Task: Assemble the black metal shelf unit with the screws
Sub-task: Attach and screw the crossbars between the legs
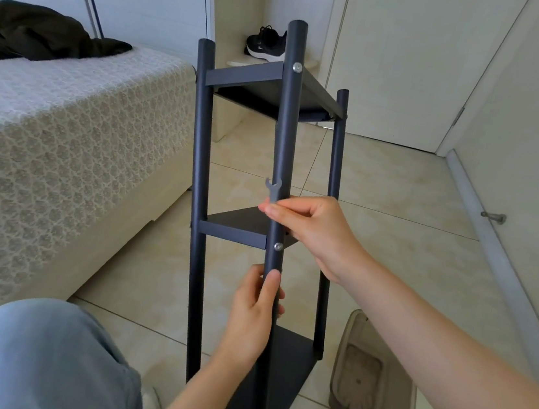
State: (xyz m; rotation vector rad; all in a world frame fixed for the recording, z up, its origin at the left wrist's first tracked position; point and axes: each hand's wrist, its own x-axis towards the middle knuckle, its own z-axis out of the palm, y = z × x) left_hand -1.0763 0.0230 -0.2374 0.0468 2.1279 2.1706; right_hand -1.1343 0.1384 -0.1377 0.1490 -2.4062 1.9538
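Now the shelf (243, 77) stands on the floor (391, 253). The left grip (251, 317) holds its front pole (284, 138) just below the middle screw (278, 247). The right grip (312, 230) pinches a wrench (272, 186) just above it. Hold the pole steady and turn slowly.

Three black round metal posts (286, 131) show, at nine, six and three o'clock of the unit; a fourth may stand hidden behind them, I cannot tell. Three black flat metal shelf panels (242, 223) sit between them. Two silver round screw heads (297, 67) show on the six o'clock post. One small silver flat metal wrench (273, 187). Two bare hands: the left hand (252, 317) and the right hand (308, 233). One black sneaker with a white sole (265, 45) at twelve o'clock, one beige rubber slipper (373, 370) at four. One bed with a cream patterned cover (65, 145) at nine, one dark crumpled garment (38, 33) at ten, one silver metal doorstop (494, 217) at three.
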